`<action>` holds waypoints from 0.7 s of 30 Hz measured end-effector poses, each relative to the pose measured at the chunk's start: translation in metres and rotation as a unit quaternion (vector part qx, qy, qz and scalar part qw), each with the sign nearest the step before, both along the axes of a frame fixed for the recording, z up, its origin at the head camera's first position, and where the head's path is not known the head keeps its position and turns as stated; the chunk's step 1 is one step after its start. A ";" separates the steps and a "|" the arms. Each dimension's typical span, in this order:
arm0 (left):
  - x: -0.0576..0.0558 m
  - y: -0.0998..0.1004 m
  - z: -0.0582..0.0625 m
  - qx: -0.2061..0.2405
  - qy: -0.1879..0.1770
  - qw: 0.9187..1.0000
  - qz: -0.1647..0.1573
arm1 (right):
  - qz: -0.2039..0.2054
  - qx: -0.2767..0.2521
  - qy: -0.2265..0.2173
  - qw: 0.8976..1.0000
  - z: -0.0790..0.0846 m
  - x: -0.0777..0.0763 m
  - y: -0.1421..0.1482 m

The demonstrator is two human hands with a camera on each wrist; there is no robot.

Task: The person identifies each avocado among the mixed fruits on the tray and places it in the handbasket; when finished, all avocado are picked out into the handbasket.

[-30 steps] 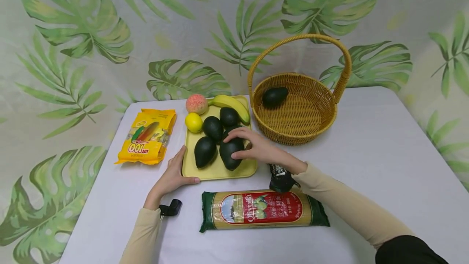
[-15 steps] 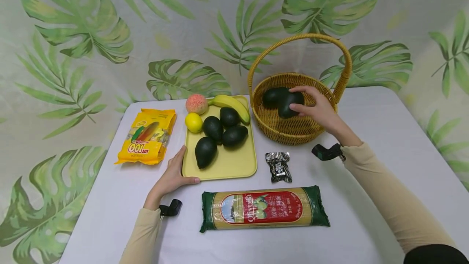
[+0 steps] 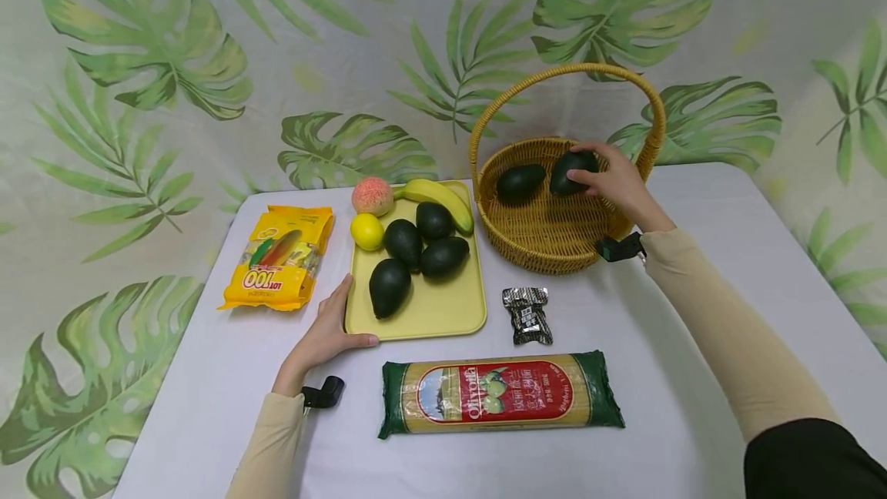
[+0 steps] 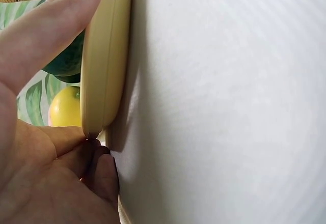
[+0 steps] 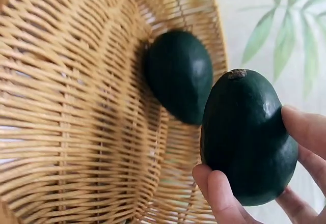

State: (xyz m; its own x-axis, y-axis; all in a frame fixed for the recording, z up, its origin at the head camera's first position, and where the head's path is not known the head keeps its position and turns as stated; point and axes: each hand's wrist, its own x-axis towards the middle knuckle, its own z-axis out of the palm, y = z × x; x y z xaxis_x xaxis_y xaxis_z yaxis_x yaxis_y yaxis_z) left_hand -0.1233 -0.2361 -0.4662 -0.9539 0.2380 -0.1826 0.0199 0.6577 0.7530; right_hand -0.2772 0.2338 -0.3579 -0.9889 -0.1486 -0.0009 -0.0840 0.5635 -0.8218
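Observation:
In my right hand [image 3: 613, 179] I hold a dark green avocado [image 5: 249, 142], thumb on one side and fingers on the other. It is inside the wicker basket [image 3: 547, 252], apart from a second avocado [image 3: 520, 184] lying at the basket's left. My left hand [image 3: 333, 329] rests against the near left corner of the yellow tray [image 3: 443, 318], thumb along the front edge and fingers along the left side. The tray bears several more avocados [image 3: 389, 288], a lemon [image 3: 366, 232], a banana [image 3: 436, 201] and a peach [image 3: 372, 196] at its far left corner.
A yellow snack bag [image 3: 280, 259] lies left of the tray. In front are a pack of spaghetti [image 3: 499, 395] and a small black-and-silver wrapped packet [image 3: 528, 316]. The basket's tall handle [image 3: 568, 69] arches over it. A leaf-print cloth hangs behind the table.
My right hand has taken an avocado from the tray, carried it into the basket and moved it toward the back right. My left hand has stayed at the tray's corner.

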 end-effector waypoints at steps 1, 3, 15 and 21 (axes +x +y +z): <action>0.000 0.000 0.000 0.001 0.000 1.000 0.001 | -0.003 0.000 -0.002 1.000 -0.001 -0.004 0.000; 0.000 0.000 0.000 0.000 -0.001 1.000 0.001 | -0.011 -0.003 -0.010 1.000 -0.004 -0.012 -0.001; 0.001 0.000 0.000 -0.003 -0.004 1.000 0.003 | -0.037 0.001 -0.073 0.997 -0.015 -0.033 -0.005; 0.002 0.001 0.002 -0.001 -0.005 1.000 0.004 | -0.042 0.012 -0.074 0.996 -0.021 -0.036 -0.009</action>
